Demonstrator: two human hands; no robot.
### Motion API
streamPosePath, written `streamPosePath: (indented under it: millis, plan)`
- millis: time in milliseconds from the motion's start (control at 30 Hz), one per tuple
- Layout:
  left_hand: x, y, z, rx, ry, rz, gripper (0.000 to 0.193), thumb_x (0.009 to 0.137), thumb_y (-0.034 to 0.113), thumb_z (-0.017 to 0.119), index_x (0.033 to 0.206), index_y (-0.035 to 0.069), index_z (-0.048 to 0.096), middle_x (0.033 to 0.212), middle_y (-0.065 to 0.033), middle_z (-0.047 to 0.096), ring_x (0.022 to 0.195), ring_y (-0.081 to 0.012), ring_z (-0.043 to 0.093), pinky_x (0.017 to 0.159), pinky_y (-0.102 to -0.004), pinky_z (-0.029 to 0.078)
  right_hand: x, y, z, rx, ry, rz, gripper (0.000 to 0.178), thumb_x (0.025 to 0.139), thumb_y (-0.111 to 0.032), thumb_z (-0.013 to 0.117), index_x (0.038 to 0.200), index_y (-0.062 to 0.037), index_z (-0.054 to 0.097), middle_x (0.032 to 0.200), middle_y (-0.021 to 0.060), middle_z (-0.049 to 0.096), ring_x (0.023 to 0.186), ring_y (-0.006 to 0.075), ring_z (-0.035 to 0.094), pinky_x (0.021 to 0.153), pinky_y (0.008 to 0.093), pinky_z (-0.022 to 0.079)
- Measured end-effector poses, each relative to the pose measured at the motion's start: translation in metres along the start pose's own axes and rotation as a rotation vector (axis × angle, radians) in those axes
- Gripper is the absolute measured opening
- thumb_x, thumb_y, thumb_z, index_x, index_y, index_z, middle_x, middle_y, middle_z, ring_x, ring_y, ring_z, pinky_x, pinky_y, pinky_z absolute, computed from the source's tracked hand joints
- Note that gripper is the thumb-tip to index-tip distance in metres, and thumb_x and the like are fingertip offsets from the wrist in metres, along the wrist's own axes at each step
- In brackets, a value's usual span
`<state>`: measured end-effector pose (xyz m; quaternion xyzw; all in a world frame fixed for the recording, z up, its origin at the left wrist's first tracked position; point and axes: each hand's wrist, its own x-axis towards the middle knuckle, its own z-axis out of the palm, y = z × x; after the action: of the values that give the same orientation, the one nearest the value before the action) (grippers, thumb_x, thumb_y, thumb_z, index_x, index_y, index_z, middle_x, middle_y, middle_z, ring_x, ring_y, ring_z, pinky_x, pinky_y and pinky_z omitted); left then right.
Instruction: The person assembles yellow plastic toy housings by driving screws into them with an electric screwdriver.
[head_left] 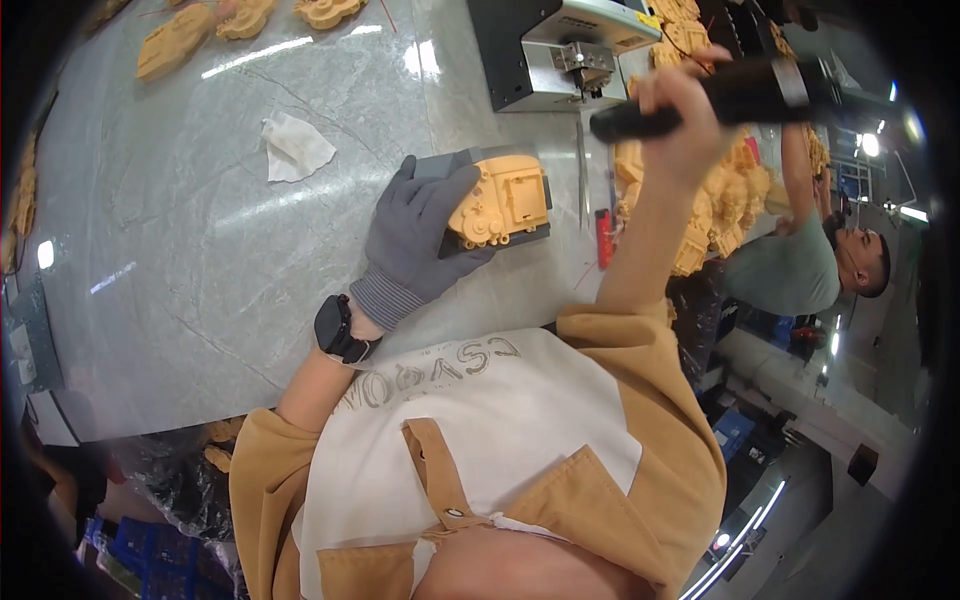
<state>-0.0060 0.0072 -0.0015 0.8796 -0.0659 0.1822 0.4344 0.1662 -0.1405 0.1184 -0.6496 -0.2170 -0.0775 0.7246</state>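
Note:
My left hand [415,225], in a grey knit glove, presses a yellow-orange moulded plastic part [510,197] against a dark grey block [445,162] on the table. Its fingers lie over the part's left side, with the thumb along the lower edge. The part has round bosses and a raised rectangular frame. My bare right hand [685,105] is raised to the right of the part, wrapped around a long black cylindrical tool [760,95]. The tool has a light band near its far end and is smeared by motion; its exact kind cannot be made out.
A black and silver bench machine [560,60] stands at the back. Right of it is a heap of similar orange parts [735,195]; a red-handled tool [604,238] lies nearby. A crumpled white tissue [296,148] and several orange parts [175,42] lie left. Another person [800,265] is at right.

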Motion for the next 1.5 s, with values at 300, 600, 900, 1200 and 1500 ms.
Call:
streamPosePath:
  millis: [300, 600, 900, 1200, 1500]
  plan:
    - [0.005, 0.004, 0.0, -0.07, 0.0, -0.087, 0.082, 0.058, 0.026, 0.079, 0.127, 0.006, 0.04, 0.108, -0.0101, 0.057, 0.101, -0.0299, 0.053, 0.103, -0.046, 0.029, -0.072, -0.036, 0.033, 0.337, -0.326, -0.141, 0.047, 0.073, 0.004, 0.05, 0.114, -0.0008, 0.028, 0.059, 0.0078, 0.049, 0.049, 0.0176, 0.049, 0.054, 0.0348, 0.045]
    - [0.0, 0.003, 0.003, -0.043, -0.032, -0.092, 0.077, 0.058, 0.029, 0.078, 0.123, 0.006, 0.043, 0.108, -0.0112, 0.056, 0.095, -0.03, 0.054, 0.099, -0.0484, 0.036, -0.064, -0.019, 0.054, 0.304, -0.129, -0.051, 0.042, 0.068, 0.006, 0.055, 0.104, -0.0002, 0.036, 0.055, 0.0073, 0.049, 0.046, 0.0158, 0.049, 0.049, 0.0297, 0.044]
    - [-0.001, -0.005, 0.002, -0.097, 0.046, -0.045, 0.078, 0.057, 0.026, 0.079, 0.123, 0.005, 0.043, 0.097, -0.0095, 0.057, 0.094, -0.0285, 0.053, 0.097, -0.0489, 0.037, -0.056, -0.004, 0.066, 0.259, -0.187, 0.041, 0.036, 0.067, 0.007, 0.059, 0.098, -0.0008, 0.041, 0.061, 0.0109, 0.055, 0.048, 0.013, 0.05, 0.047, 0.025, 0.045]
    - [0.012, -0.001, -0.007, -0.123, 0.021, -0.058, 0.077, 0.059, 0.025, 0.078, 0.123, 0.006, 0.042, 0.108, -0.0113, 0.055, 0.1, -0.0295, 0.052, 0.098, -0.0477, 0.034, -0.053, -0.008, 0.068, -0.064, -0.3, -0.12, 0.037, 0.066, 0.003, 0.059, 0.095, -0.0046, 0.037, 0.058, 0.0073, 0.048, 0.046, 0.0159, 0.045, 0.049, 0.03, 0.042]
    - [0.013, 0.018, -0.012, -0.109, -0.095, -0.267, 0.08, 0.068, 0.038, 0.07, 0.128, 0.0, 0.034, 0.117, -0.0172, 0.051, 0.104, -0.0343, 0.052, 0.1, -0.0435, 0.033, -0.081, -0.048, 0.013, 0.532, 0.061, -0.17, 0.04, 0.069, -0.001, 0.05, 0.107, -0.0088, 0.038, 0.054, -0.0005, 0.038, 0.043, 0.0114, 0.04, 0.051, 0.0273, 0.036]
